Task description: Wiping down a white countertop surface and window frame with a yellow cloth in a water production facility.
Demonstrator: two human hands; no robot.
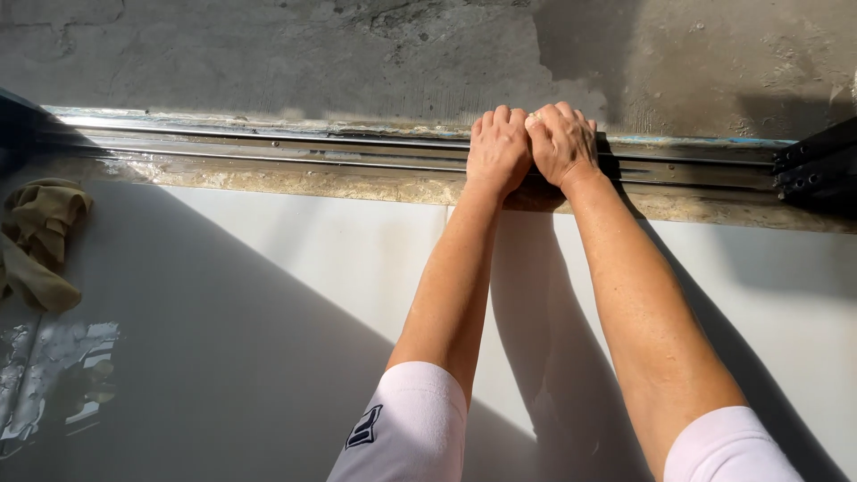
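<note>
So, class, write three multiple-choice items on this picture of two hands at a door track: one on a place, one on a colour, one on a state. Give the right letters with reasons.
1. Where does the crumpled cloth lie?
A. At the left edge, on the white floor
B. On the track between the hands
C. Against the right-hand frame

2. What colour are the sleeves on both arms?
A. Dark blue
B. Pale pink
C. Green

3. How are the left hand and the right hand placed?
A. Wide apart, palms up
B. One raised clear of the track
C. Side by side, fingers curled, pressed on the metal track

Answers:
1 A, the olive cloth sits far left on the white floor, away from the hands.
2 B, both cuffs show pale pink.
3 C, the knuckles touch and both hands rest on the rails.
</note>
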